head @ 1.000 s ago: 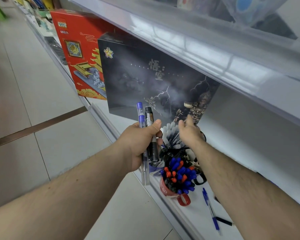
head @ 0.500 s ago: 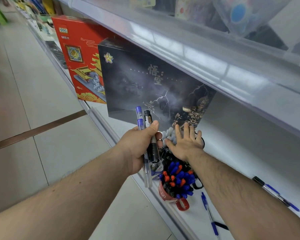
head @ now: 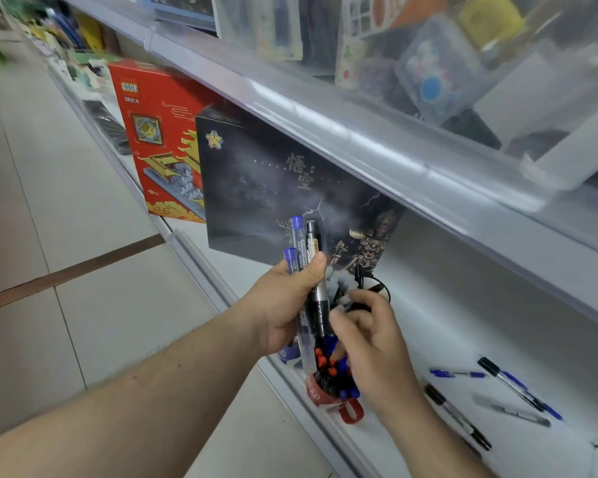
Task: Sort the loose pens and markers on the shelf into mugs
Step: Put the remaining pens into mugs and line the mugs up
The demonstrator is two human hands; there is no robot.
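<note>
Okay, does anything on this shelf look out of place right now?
Yes. Several loose pens lie scattered at odd angles on the white shelf, right of the red mug, which is already crammed with pens.

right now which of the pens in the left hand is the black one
The black marker, rightmost of the three under the left hand's thumb; the other two have clear barrels with blue caps.

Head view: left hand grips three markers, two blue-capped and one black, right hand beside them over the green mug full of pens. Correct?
Not quite: the mug is red, not green, as the head view shows. The rest holds: the left hand grips three markers, two blue-capped and one black, and the right hand is beside them over the mug full of pens.
</note>
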